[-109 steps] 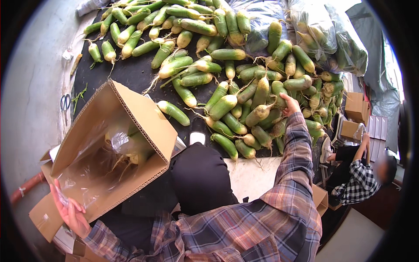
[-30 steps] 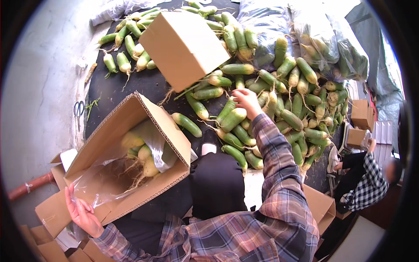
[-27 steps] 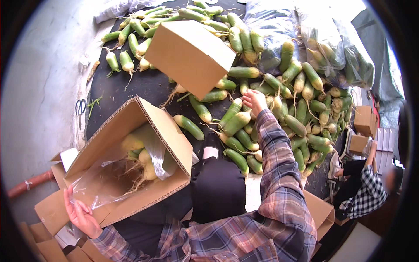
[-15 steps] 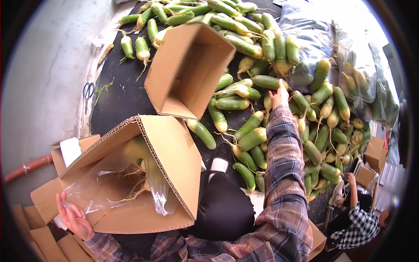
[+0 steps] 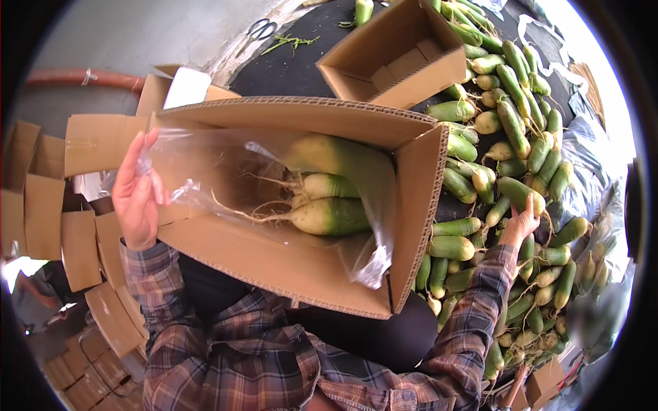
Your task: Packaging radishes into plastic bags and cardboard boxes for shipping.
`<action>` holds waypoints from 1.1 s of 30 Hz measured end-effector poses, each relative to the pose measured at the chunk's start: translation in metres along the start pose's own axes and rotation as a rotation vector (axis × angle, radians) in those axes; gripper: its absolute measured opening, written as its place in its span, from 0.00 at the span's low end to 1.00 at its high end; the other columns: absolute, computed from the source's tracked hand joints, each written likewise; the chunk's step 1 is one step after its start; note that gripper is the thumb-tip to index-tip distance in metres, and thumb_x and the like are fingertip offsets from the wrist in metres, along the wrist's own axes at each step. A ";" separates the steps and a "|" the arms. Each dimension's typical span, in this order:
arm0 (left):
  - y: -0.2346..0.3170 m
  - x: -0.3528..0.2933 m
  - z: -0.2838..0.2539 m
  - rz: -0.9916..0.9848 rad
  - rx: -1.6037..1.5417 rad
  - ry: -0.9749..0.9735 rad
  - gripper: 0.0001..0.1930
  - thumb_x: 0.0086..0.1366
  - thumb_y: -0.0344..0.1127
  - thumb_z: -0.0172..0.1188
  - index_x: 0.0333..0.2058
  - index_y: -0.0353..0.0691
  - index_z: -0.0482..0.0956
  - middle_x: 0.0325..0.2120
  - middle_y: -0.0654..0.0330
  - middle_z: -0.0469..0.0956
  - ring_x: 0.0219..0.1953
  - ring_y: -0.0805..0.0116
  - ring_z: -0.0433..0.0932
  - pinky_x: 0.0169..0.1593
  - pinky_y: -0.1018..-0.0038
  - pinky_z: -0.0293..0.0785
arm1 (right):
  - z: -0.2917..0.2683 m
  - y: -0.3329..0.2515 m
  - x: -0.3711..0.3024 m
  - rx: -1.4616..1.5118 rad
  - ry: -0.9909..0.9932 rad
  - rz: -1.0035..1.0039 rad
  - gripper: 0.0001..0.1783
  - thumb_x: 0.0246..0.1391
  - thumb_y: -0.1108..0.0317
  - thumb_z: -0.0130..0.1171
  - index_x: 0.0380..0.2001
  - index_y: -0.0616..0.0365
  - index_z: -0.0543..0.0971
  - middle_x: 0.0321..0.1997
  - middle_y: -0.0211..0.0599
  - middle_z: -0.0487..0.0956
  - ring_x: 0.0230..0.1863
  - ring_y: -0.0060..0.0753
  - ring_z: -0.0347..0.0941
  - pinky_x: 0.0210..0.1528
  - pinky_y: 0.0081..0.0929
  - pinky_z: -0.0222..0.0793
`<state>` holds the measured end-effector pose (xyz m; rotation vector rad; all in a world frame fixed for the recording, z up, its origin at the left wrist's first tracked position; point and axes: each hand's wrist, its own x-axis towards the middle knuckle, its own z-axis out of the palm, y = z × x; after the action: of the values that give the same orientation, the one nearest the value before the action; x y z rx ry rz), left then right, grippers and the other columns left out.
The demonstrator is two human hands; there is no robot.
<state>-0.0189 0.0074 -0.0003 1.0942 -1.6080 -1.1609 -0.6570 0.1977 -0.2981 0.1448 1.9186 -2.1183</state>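
An open cardboard box (image 5: pixel 288 288) lies tilted across my lap, lined with a clear plastic bag (image 5: pixel 226 154). Inside the bag are several green radishes (image 5: pixel 332 216) with pale root ends and long thin rootlets. At the box's left end, my left hand (image 5: pixel 139 198) pinches the mouth of the bag. Out to the right, over the heap, my right hand (image 5: pixel 523 222) is closed round a green radish (image 5: pixel 515 192); part of its grip is hidden behind the hand and radish.
A second open box (image 5: pixel 394 58) stands beyond the first. Heaped radishes (image 5: pixel 569 281) cover the dark sheet on the right, with plastic wrapping (image 5: pixel 613 164) behind them. Scissors (image 5: pixel 262 29) lie near the wall. Empty cartons (image 5: pixel 82 250) stand at left. Another person's arm (image 5: pixel 515 387) shows lower right.
My view has swung left and down, so the box appears more central. My right hand has come back nearer with a radish in it. My left hand has closed on the bag's edge.
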 end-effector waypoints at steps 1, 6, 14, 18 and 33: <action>0.001 -0.002 0.000 -0.002 -0.009 0.013 0.28 0.63 0.29 0.47 0.62 0.33 0.55 0.61 0.44 0.58 0.21 0.83 0.65 0.25 0.86 0.66 | 0.005 -0.021 -0.013 0.019 -0.063 0.008 0.19 0.44 0.73 0.67 0.41 0.57 0.74 0.42 0.37 0.76 0.45 0.39 0.73 0.40 0.46 0.76; 0.014 -0.011 -0.005 -0.048 -0.055 -0.115 0.32 0.61 0.30 0.51 0.63 0.34 0.53 0.64 0.50 0.54 0.20 0.83 0.67 0.26 0.85 0.69 | 0.051 -0.175 -0.123 0.141 -0.637 -0.206 0.20 0.53 0.74 0.57 0.50 0.58 0.70 0.48 0.43 0.75 0.50 0.39 0.72 0.50 0.50 0.72; 0.021 -0.022 -0.013 -0.150 -0.116 -0.259 0.37 0.57 0.32 0.54 0.65 0.36 0.48 0.65 0.53 0.50 0.19 0.84 0.65 0.23 0.87 0.66 | 0.160 -0.289 -0.359 -0.125 -1.424 -0.412 0.39 0.38 0.66 0.67 0.54 0.70 0.63 0.49 0.49 0.74 0.49 0.47 0.74 0.52 0.39 0.71; 0.029 -0.023 -0.009 -0.163 -0.049 -0.249 0.37 0.56 0.31 0.52 0.64 0.36 0.48 0.65 0.52 0.50 0.18 0.85 0.64 0.21 0.89 0.63 | 0.200 -0.239 -0.423 -0.416 -1.568 -0.807 0.30 0.34 0.71 0.68 0.42 0.64 0.65 0.39 0.47 0.73 0.41 0.50 0.73 0.46 0.38 0.69; 0.013 -0.024 -0.007 -0.018 -0.064 -0.310 0.34 0.61 0.32 0.52 0.63 0.31 0.50 0.65 0.46 0.48 0.17 0.85 0.62 0.21 0.90 0.62 | 0.105 -0.224 -0.372 -0.361 -1.075 -0.795 0.17 0.47 0.71 0.62 0.43 0.58 0.76 0.37 0.38 0.79 0.38 0.35 0.77 0.39 0.30 0.74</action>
<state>-0.0083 0.0309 0.0109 0.9221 -1.7829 -1.4384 -0.3505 0.1630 0.0248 -1.6742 1.6487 -1.5005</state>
